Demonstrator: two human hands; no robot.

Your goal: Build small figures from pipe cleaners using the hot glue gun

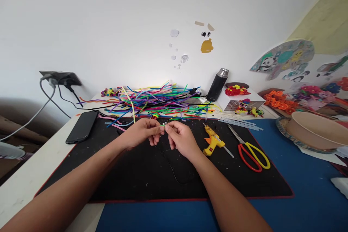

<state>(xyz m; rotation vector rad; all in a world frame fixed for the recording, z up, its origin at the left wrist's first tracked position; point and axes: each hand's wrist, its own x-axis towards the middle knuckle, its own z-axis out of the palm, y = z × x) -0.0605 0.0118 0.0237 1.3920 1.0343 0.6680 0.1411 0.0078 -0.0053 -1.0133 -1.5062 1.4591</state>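
Note:
Over the black mat [130,177], my left hand [144,131] and my right hand [182,138] meet fingertip to fingertip. Between thumb and forefinger, each hand pinches a short bit of green pipe cleaner [162,125]; most of it is covered by the fingers. A tiny white spot shows beside it, too small to make out. Just behind the fingers lies a small red, yellow and green figure [155,116]. To the right of my right hand rests a yellow hot glue gun [213,140] with a clear glue stick in its back.
Scissors [252,156] with red and yellow handles lie at right, near clear glue sticks [239,123]. Many coloured pipe cleaners [152,98] are heaped along the wall. A black bottle [217,85] stands behind. A phone [82,127] lies at left; a beige bowl [320,130] stands far right.

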